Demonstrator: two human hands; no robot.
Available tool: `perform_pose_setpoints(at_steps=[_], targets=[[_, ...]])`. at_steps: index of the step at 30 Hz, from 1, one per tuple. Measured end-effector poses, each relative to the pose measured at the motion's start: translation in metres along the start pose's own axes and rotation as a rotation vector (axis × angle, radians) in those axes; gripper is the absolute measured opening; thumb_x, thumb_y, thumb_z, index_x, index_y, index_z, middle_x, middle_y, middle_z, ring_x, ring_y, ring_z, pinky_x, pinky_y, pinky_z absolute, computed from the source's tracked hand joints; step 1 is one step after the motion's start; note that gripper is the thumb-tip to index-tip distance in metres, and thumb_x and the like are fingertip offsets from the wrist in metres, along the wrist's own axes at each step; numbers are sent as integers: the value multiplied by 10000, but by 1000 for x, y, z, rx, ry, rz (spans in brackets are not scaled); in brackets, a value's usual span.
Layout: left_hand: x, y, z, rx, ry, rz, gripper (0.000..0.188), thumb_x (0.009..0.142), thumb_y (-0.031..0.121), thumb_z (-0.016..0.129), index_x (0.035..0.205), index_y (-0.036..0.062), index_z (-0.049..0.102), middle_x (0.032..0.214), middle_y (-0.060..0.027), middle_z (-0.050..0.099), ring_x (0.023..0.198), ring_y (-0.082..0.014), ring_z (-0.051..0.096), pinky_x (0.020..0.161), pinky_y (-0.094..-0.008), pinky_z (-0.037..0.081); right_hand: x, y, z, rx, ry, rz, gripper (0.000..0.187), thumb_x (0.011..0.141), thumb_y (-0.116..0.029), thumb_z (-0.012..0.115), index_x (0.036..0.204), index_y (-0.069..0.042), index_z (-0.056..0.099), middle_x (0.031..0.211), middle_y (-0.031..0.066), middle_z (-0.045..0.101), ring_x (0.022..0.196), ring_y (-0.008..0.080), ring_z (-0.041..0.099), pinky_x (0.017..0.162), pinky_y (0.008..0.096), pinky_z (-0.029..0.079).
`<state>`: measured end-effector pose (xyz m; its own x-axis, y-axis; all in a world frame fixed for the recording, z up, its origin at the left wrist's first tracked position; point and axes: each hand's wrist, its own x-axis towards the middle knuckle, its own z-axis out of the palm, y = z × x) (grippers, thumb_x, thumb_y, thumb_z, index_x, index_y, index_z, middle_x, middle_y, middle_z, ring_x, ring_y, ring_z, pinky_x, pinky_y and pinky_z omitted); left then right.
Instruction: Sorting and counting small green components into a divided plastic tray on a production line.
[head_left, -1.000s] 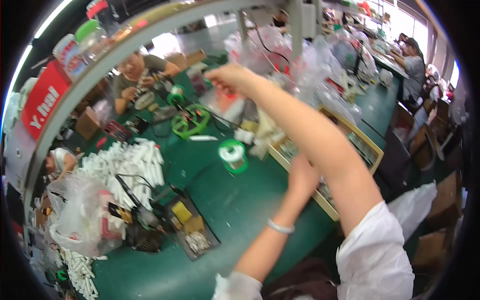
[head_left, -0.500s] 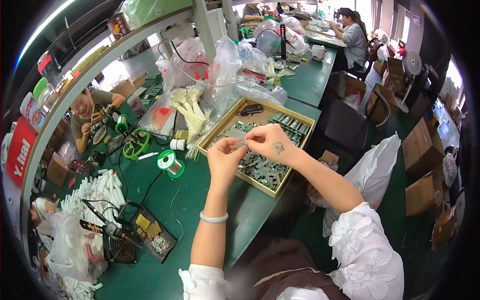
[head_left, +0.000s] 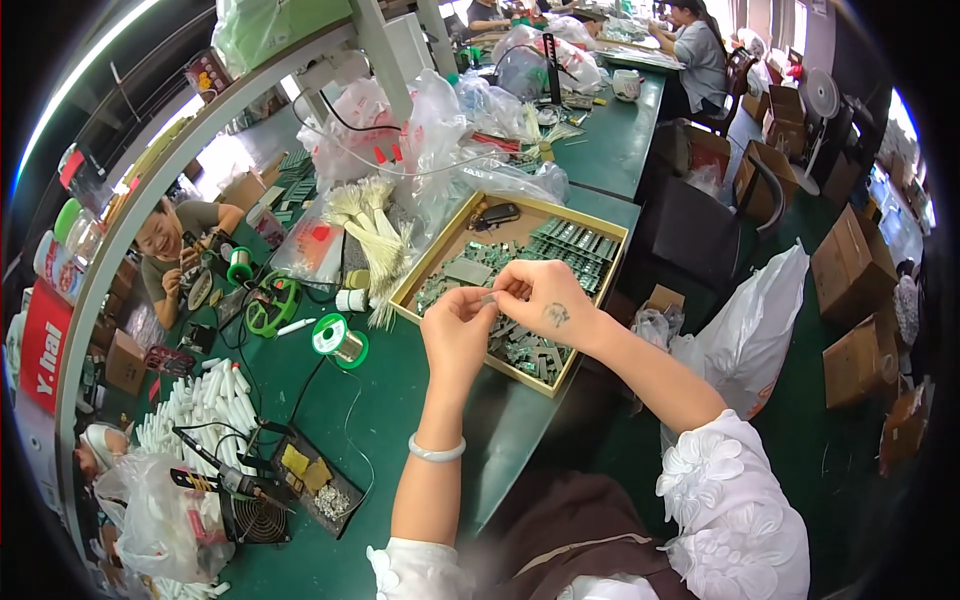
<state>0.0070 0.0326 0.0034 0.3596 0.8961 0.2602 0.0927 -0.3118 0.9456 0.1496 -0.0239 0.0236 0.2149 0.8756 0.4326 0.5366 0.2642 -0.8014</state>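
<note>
Both my hands meet over the near part of a shallow yellow-edged box. My left hand pinches a small flat grey piece between thumb and fingers. From the other side, my right hand closes its fingertips on the same piece. My fingers cover most of it, so its exact kind is hidden. Under and around the hands, the box holds many loose small circuit boards. Green board panels lie in rows at its far right, and a dark key-fob-like object rests at its far edge.
Left of the box are a solder wire spool, a bundle of pale wires and a soldering iron by a tray with yellow sponges. White tubes are heaped nearby. A co-worker sits across the bench.
My hands stay together on the small piece and have shifted slightly; the piece now shows less between the fingers. The whole view has moved a little.
</note>
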Motion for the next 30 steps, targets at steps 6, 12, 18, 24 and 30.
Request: perform_pose_setpoints(at_steps=[6, 12, 18, 24, 30], targets=[[-8, 23, 1, 280, 36, 100, 160, 795, 21, 681, 930, -64, 666, 795, -67, 688, 690, -91, 638, 643, -220, 519, -8, -1, 1, -27, 27, 27, 138, 769, -119, 654, 820, 9, 661, 697, 115, 663, 638, 184, 651, 614, 298, 519], [-4, 3, 3, 46, -75, 73, 189, 786, 32, 685, 950, -58, 655, 768, -80, 693, 672, -95, 644, 620, -229, 512, -12, 1, -7, -45, 27, -45, 155, 748, -152, 658, 799, -6, 670, 746, 148, 659, 701, 264, 666, 655, 341, 520], [-15, 25, 7, 247, -50, 11, 168, 787, 36, 677, 931, -49, 656, 798, -165, 699, 724, -218, 696, 652, -305, 535, -21, 3, -7, -5, 30, 51, 138, 740, -124, 667, 771, 10, 658, 713, 123, 657, 646, 204, 659, 618, 305, 514], [-18, 23, 10, 190, -46, 2, 154, 798, 37, 670, 921, -54, 656, 799, -176, 696, 731, -221, 698, 652, -316, 536, -22, 7, -4, 69, 37, 63, 123, 757, -94, 674, 776, 25, 648, 696, 68, 650, 651, 107, 616, 608, 257, 499], [-6, 11, 7, 325, -56, 121, 236, 831, 34, 624, 1058, -21, 658, 930, -133, 704, 816, -172, 671, 735, -277, 522, 9, 9, -19, -193, -127, 92, 232, 785, -198, 649, 747, 30, 660, 642, 122, 639, 510, 189, 583, 564, 293, 489]])
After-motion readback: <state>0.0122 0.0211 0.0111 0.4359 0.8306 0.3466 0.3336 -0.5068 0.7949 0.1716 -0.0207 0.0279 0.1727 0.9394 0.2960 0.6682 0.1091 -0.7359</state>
